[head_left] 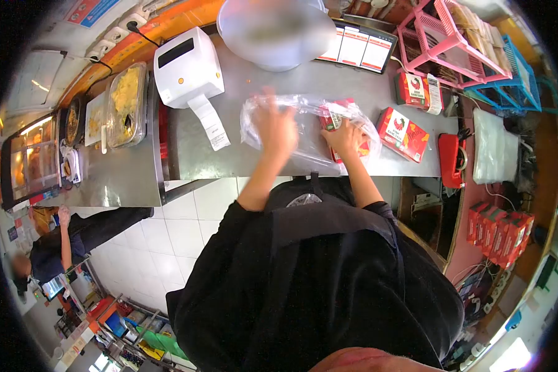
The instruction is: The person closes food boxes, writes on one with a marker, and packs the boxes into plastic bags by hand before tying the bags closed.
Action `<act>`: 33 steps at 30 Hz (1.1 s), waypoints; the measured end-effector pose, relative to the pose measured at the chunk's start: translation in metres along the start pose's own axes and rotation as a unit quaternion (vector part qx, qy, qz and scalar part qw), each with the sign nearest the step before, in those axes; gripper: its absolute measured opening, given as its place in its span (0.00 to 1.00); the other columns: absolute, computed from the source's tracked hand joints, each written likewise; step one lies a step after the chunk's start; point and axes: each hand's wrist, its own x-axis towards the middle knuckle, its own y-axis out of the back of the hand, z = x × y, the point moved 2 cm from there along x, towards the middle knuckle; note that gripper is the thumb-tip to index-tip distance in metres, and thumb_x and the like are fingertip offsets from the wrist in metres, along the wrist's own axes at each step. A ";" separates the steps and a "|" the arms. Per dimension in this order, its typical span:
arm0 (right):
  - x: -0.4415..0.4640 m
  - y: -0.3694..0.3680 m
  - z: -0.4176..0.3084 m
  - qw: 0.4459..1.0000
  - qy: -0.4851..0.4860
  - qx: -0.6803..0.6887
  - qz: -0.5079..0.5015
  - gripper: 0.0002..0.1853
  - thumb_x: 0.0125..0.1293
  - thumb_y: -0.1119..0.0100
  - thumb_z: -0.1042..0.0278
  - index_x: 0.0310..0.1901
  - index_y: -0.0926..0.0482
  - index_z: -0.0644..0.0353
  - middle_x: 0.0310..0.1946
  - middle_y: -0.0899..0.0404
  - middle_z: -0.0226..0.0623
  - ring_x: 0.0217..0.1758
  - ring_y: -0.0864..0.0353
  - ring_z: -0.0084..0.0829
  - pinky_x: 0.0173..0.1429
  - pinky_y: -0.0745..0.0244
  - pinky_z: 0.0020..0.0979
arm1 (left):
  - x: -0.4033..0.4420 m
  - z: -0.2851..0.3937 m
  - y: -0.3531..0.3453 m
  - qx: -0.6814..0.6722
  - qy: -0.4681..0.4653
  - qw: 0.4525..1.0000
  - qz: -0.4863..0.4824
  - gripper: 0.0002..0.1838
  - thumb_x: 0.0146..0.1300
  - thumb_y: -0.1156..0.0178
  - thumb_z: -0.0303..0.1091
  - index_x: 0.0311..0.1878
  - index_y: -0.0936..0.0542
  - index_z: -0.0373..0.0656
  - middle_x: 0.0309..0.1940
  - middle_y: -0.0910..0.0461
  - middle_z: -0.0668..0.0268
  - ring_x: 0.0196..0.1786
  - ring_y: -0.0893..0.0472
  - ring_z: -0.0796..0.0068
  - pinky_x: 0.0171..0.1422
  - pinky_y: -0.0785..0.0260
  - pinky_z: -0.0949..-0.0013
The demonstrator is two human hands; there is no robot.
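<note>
A clear plastic bag (304, 133) lies on the metal counter in front of me. Inside its right part is a red printed food box (335, 122), partly covered by my right hand (346, 137), whose fingers curl over it. My left hand (276, 133) is at the bag's left part, its fingers smeared by motion, so I cannot see whether it grips the plastic. Just right of the bag sits another red food box (403, 134), and a third red box (419, 92) with a paper slip on it stands farther back.
On the counter (242, 164), a white label printer (189, 67) has a printed strip (209, 123) hanging out. Behind the bag are a large tub (273, 37) and a tablet (361, 46). A pink rack (452, 43) and red tape dispenser (451, 160) stand right. Another person (62, 239) is at left.
</note>
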 end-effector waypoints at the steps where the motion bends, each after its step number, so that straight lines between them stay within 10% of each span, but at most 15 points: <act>1: -0.001 0.002 0.000 1.000 -0.001 -0.012 -0.012 0.48 0.42 0.37 0.38 0.64 0.36 0.55 0.60 0.35 0.60 0.69 0.46 0.58 0.64 0.57 0.64 | 0.001 0.011 -0.044 -0.106 -0.150 0.983 0.013 0.26 0.49 0.34 0.36 0.55 0.24 0.48 0.71 0.54 0.46 0.72 0.56 0.37 0.71 0.54 0.41; 3: 0.010 -0.021 0.007 0.999 0.012 0.034 0.025 0.47 0.42 0.35 0.41 0.65 0.37 0.53 0.64 0.40 0.56 0.69 0.45 0.55 0.67 0.57 0.64 | -0.008 0.006 -0.113 -0.128 -0.241 0.961 -0.051 0.39 0.45 0.30 0.40 0.64 0.32 0.54 0.72 0.57 0.49 0.73 0.59 0.39 0.72 0.59 0.42; 5: 0.021 -0.039 0.017 0.995 0.051 0.078 0.045 0.48 0.43 0.36 0.40 0.65 0.39 0.54 0.63 0.39 0.55 0.69 0.45 0.54 0.68 0.54 0.60 | -0.011 -0.010 -0.139 0.042 -0.128 0.972 -0.195 0.49 0.45 0.30 0.48 0.71 0.43 0.57 0.73 0.61 0.51 0.74 0.63 0.41 0.73 0.63 0.42; 6: 0.023 -0.024 0.012 0.996 0.034 0.080 0.019 0.49 0.43 0.36 0.39 0.66 0.41 0.54 0.60 0.35 0.54 0.66 0.41 0.53 0.67 0.49 0.56 | -0.011 -0.019 -0.146 0.078 -0.043 0.952 -0.293 0.63 0.39 0.30 0.61 0.74 0.61 0.58 0.74 0.66 0.55 0.74 0.65 0.41 0.72 0.69 0.37; 9: 0.017 0.010 -0.003 0.998 0.006 0.059 0.030 0.52 0.42 0.37 0.39 0.68 0.45 0.56 0.42 0.19 0.52 0.49 0.21 0.50 0.57 0.32 0.45 | -0.013 -0.026 -0.141 0.093 -0.064 0.932 -0.344 0.71 0.32 0.32 0.71 0.74 0.66 0.59 0.75 0.70 0.57 0.74 0.68 0.42 0.70 0.72 0.32; 16: 0.010 -0.004 -0.004 0.999 0.001 0.002 -0.055 0.57 0.47 0.40 0.36 0.72 0.59 0.55 0.68 0.44 0.53 0.72 0.50 0.57 0.68 0.56 0.61 | -0.004 -0.024 -0.133 0.077 0.087 0.903 -0.413 0.76 0.27 0.30 0.71 0.72 0.71 0.61 0.74 0.66 0.57 0.73 0.64 0.39 0.64 0.62 0.24; 18: 0.020 0.001 0.012 0.981 0.093 0.028 -0.168 0.56 0.47 0.41 0.34 0.71 0.55 0.58 0.67 0.43 0.55 0.72 0.50 0.54 0.71 0.55 0.54 | -0.004 -0.024 -0.135 0.065 0.077 0.911 -0.399 0.75 0.26 0.30 0.71 0.73 0.68 0.61 0.74 0.61 0.55 0.73 0.61 0.39 0.66 0.60 0.27; 19: -0.010 0.062 0.010 0.937 0.292 -0.036 -0.186 0.50 0.49 0.39 0.37 0.70 0.45 0.55 0.64 0.37 0.52 0.71 0.44 0.47 0.73 0.52 0.44 | -0.006 -0.029 -0.139 0.059 0.075 0.913 -0.395 0.74 0.26 0.30 0.71 0.73 0.66 0.61 0.74 0.59 0.54 0.73 0.59 0.39 0.66 0.59 0.28; 21: -0.031 0.149 0.050 0.842 0.268 0.235 -0.406 0.42 0.45 0.28 0.69 0.65 0.35 0.49 0.63 0.34 0.40 0.65 0.33 0.41 0.68 0.38 0.36 | -0.010 -0.037 -0.133 -0.126 -0.009 0.938 -0.323 0.50 0.39 0.30 0.57 0.68 0.40 0.59 0.70 0.49 0.51 0.71 0.52 0.39 0.67 0.50 0.38; 24: 0.025 0.141 0.134 0.967 0.220 -0.112 -0.064 0.55 0.33 0.24 0.65 0.69 0.43 0.40 0.63 0.36 0.45 0.67 0.37 0.44 0.66 0.39 0.48 | -0.022 -0.057 -0.082 -0.278 -0.073 0.951 -0.109 0.19 0.48 0.34 0.37 0.47 0.17 0.57 0.71 0.50 0.50 0.70 0.47 0.40 0.67 0.44 0.47; 26: 0.048 0.105 0.168 0.948 0.221 -0.228 -0.013 0.59 0.32 0.23 0.61 0.70 0.47 0.34 0.67 0.43 0.49 0.69 0.43 0.50 0.65 0.42 0.57 | -0.032 -0.051 -0.030 -0.059 0.033 0.991 -0.119 0.19 0.48 0.33 0.37 0.46 0.16 0.58 0.72 0.57 0.50 0.72 0.49 0.43 0.69 0.45 0.53; 29: 0.080 0.088 0.193 0.959 0.250 -0.126 -0.040 0.61 0.31 0.23 0.56 0.71 0.51 0.31 0.66 0.45 0.52 0.68 0.46 0.55 0.64 0.43 0.60 | -0.037 -0.077 -0.039 -0.077 0.144 0.975 -0.154 0.23 0.45 0.31 0.33 0.49 0.18 0.56 0.73 0.68 0.47 0.74 0.54 0.47 0.73 0.50 0.61; 33: 0.057 0.155 0.150 0.986 0.150 0.011 0.066 0.59 0.32 0.25 0.53 0.70 0.49 0.32 0.61 0.37 0.53 0.63 0.38 0.53 0.65 0.40 0.50 | -0.050 -0.126 -0.095 -0.246 0.135 0.953 -0.113 0.39 0.40 0.31 0.27 0.62 0.30 0.48 0.71 0.59 0.43 0.72 0.51 0.44 0.72 0.49 0.60</act>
